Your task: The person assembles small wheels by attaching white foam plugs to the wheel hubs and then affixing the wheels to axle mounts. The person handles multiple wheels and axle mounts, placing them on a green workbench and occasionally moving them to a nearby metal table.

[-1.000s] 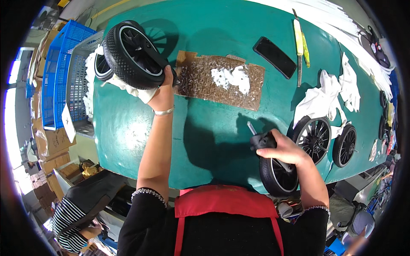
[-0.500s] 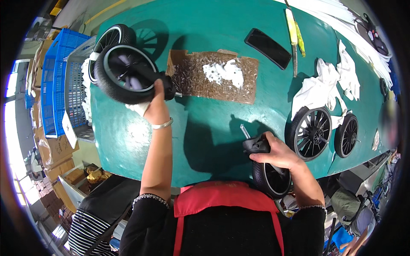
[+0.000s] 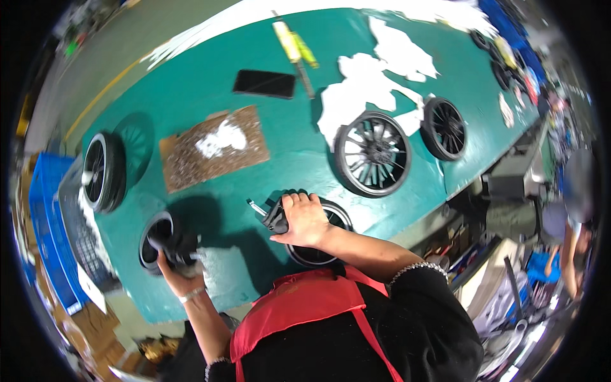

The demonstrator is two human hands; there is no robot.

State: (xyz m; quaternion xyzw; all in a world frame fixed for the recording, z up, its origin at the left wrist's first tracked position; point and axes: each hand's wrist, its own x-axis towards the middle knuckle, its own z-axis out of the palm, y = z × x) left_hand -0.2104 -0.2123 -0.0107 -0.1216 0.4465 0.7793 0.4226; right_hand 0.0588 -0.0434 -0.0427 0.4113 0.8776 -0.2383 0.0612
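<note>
There is just one view, and it comes from a camera worn on the person's head. It looks almost straight down, over the red apron, onto the green table (image 3: 191, 95). It sits close, so the left hand (image 3: 178, 264) and the right hand (image 3: 305, 223) come up big from the bottom edge. The lens is very wide. The picture is round, with dark corners, and the table's straight edges bend near the rim.
</note>
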